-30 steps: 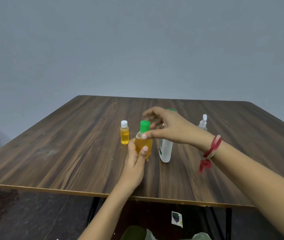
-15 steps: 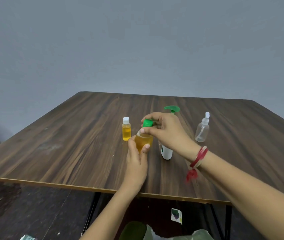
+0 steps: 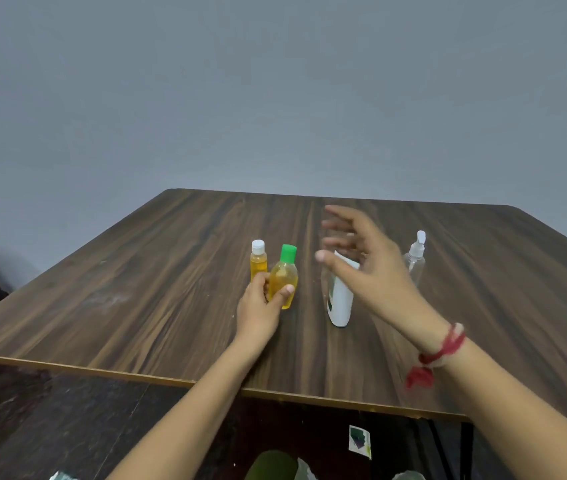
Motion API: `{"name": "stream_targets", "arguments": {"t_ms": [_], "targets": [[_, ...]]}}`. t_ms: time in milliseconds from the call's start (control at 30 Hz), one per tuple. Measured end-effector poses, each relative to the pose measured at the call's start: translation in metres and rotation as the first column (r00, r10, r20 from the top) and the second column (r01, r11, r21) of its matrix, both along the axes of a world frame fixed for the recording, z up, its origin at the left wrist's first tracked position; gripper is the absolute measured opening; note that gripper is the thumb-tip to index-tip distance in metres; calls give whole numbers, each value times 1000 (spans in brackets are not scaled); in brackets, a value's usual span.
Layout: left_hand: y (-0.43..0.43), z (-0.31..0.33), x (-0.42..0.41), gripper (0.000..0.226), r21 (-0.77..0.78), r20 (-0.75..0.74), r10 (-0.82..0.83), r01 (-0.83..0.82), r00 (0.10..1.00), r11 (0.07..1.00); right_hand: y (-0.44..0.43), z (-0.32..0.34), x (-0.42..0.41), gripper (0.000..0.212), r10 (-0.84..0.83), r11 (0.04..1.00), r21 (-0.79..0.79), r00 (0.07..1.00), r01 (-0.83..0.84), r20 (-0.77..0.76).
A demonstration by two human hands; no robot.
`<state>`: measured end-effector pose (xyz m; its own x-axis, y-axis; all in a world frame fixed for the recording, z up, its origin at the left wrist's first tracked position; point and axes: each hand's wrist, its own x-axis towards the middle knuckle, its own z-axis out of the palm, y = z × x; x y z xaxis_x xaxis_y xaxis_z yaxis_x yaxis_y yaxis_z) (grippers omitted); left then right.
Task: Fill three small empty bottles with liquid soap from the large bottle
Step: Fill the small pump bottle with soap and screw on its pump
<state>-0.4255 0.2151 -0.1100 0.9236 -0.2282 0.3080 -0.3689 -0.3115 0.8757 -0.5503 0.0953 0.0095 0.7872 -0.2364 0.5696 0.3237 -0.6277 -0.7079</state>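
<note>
Left hand (image 3: pixel 261 306) pinches green-cap bottle (image 3: pixel 283 278) low between thumb and fingers, likely steadying it, full, just beside white-cap bottle (image 3: pixel 258 259) in the middle of the table (image 3: pixel 136 289) | right hand (image 3: pixel 368 268) spread, holding nothing, over large bottle (image 3: pixel 339 303), contact unclear, probably reaching for it | spray bottle (image 3: pixel 415 261) clear, toward right edge, seemingly unfilled

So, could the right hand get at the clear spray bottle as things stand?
Probably yes. The right hand is open and holds nothing, and the spray bottle stands upright just to its right with nothing between them. The white bottle stands to the left of that path.
</note>
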Motion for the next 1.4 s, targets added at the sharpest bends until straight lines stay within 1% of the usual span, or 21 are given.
{"name": "stream_targets", "arguments": {"t_ms": [67, 100, 167, 267, 367, 500, 633, 767, 900, 967, 1033, 1167, 1233, 1300, 1400], "targets": [[-4, 0, 4, 21, 67, -10, -16, 16, 1000, 998, -12, 3, -10, 47, -6, 991, 134, 997, -5, 80], [-7, 0, 6, 22, 73, -12, -35, 36, 999, 997, -19, 4, -13, 44, -32, 985, 170, 994, 14, 104], [-13, 1, 9, 24, 57, -22, -63, 64, 998, 996, -35, 2, -17, 39, -100, 981, 178, 986, 75, 132], [-20, 4, 18, 24, 70, -28, -55, 57, 998, 996, -60, -6, -24, 31, -184, 967, 203, 974, 155, 135], [-29, 8, 30, 25, 99, -35, -41, 45, 999, 994, -87, -23, -29, 26, -271, 937, 250, 959, 243, 87], [-42, 10, 41, 29, 129, -40, -33, 38, 999, 991, -115, -50, -33, 20, -363, 908, 221, 932, 356, -10], [-49, 10, 47, 32, 155, -42, -22, 28, 999, 988, -131, -66, -35, 20, -457, 860, 220, 887, 460, -67], [-49, 8, 47, 32, 166, -57, -16, 25, 998, 986, -146, -76, -34, 25, -538, 801, 238, 835, 549, -113], [-44, 8, 37, 30, 145, -90, 5, 8, 996, 989, -156, -85, -29, 39, -540, 779, 240, 814, 579, -213], [-40, 9, 30, 29, 181, -60, 20, -9, 998, 983, -159, -87, -24, 47, -533, 777, 225, 805, 587, -260], [-34, 8, 22, 24, 210, -23, 23, -18, 999, 978, -159, -88, -17, 55, -513, 786, 214, 804, 580, -300], [-20, 9, 2, 30, 214, 76, 16, -32, 997, 976, -159, -89, 5, 70, -446, 801, 234, 811, 550, -378], [-13, 14, -8, 25, 174, 107, 0, -19, 994, 985, -159, -89, 15, 71, -433, 805, 241, 814, 543, -388], [-8, 21, -14, 19, 109, 107, -16, 4, 994, 994, -159, -88, 24, 68, -426, 805, 255, 820, 536, -382], [-6, 30, -20, 15, 8, 92, -8, 7, 996, 1000, -162, -90, 34, 57, -440, 804, 240, 815, 544, -376]]}}
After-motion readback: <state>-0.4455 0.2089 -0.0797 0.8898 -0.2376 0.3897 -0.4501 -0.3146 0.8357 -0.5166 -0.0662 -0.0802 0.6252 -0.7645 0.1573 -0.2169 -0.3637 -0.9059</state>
